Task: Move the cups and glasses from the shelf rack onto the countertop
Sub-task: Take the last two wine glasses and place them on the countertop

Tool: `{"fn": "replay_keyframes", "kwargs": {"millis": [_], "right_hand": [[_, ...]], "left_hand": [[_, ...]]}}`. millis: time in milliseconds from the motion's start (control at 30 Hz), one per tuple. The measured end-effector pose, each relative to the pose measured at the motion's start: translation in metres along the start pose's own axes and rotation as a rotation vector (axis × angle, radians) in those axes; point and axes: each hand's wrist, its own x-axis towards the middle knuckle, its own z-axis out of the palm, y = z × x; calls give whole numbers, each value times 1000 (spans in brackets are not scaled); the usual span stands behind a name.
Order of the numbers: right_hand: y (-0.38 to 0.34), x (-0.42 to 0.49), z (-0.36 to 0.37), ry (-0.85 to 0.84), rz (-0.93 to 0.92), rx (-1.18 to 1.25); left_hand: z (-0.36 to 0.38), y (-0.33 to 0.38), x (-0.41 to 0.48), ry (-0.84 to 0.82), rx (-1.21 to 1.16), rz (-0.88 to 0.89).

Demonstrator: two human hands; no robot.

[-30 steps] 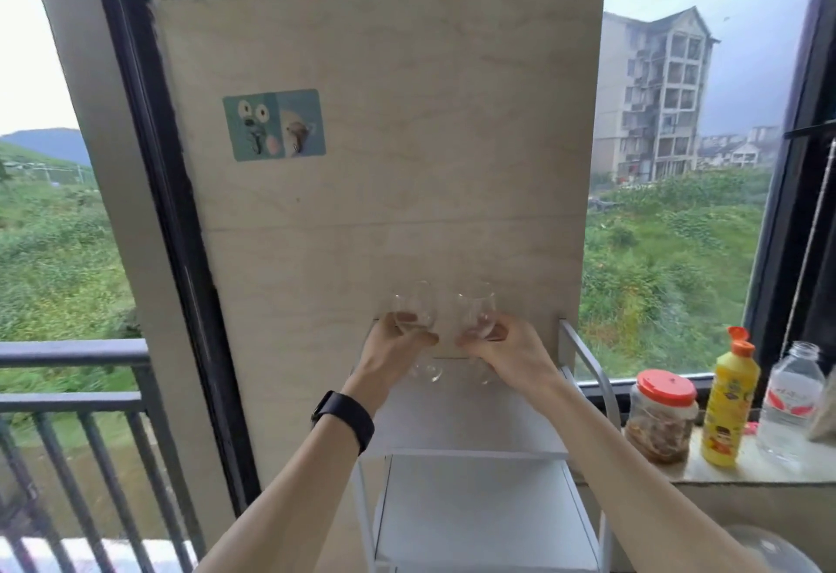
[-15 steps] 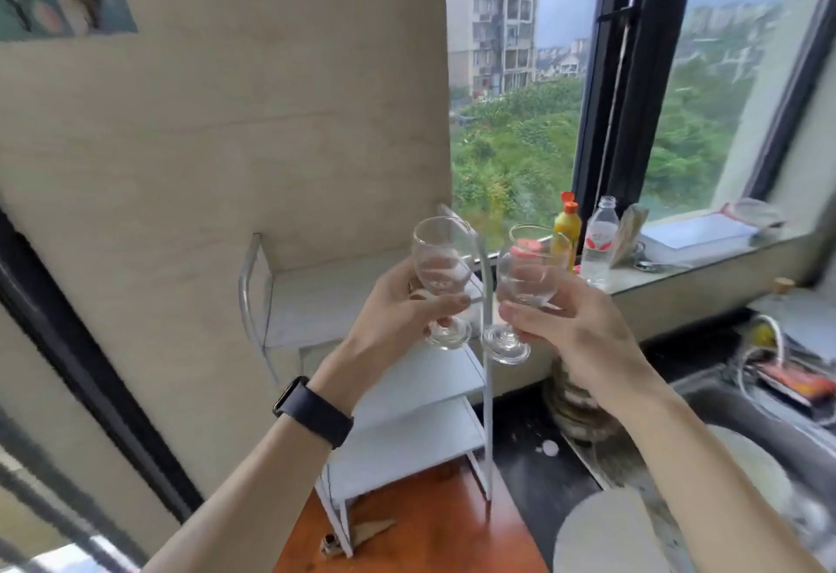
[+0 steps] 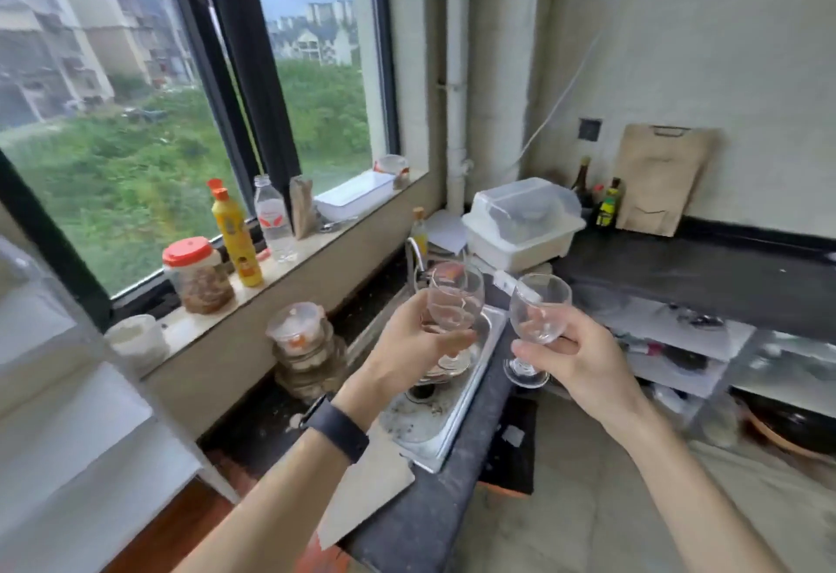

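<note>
I hold two clear stemmed glasses upright in the air above the sink. My left hand (image 3: pixel 407 346), with a black band on the wrist, grips the left glass (image 3: pixel 454 296) around its bowl. My right hand (image 3: pixel 583 360) grips the right glass (image 3: pixel 538 308) by the lower bowl and stem; its round foot shows below my fingers. The white shelf rack (image 3: pixel 68 414) stands at the far left, its shelves bare in this view. The dark countertop (image 3: pixel 687 274) runs along the right wall, beyond both glasses.
A steel sink (image 3: pixel 434 427) lies under my hands. Stacked lidded tubs (image 3: pixel 303 346) stand left of it. A jar, a yellow bottle (image 3: pixel 235 237) and a water bottle line the windowsill. A white dish box (image 3: pixel 524 228), sauce bottles and a cutting board (image 3: pixel 660 183) sit at the back.
Both glasses have come off the rack's top shelf and swung right with my hands, from in front of the wall panel to above the sink. My view has turned right toward the countertop.
</note>
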Motion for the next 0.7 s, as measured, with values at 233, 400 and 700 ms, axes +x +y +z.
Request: {"fn": "replay_keyframes", "kwargs": {"millis": [233, 400, 700], "right_hand": [[47, -41, -194, 339, 94, -104], [78, -66, -303, 516, 145, -150], [118, -87, -424, 681, 252, -177]], "left_hand": [[208, 19, 60, -249, -19, -4], [336, 30, 89, -388, -24, 18], [488, 23, 125, -562, 18, -2]]}}
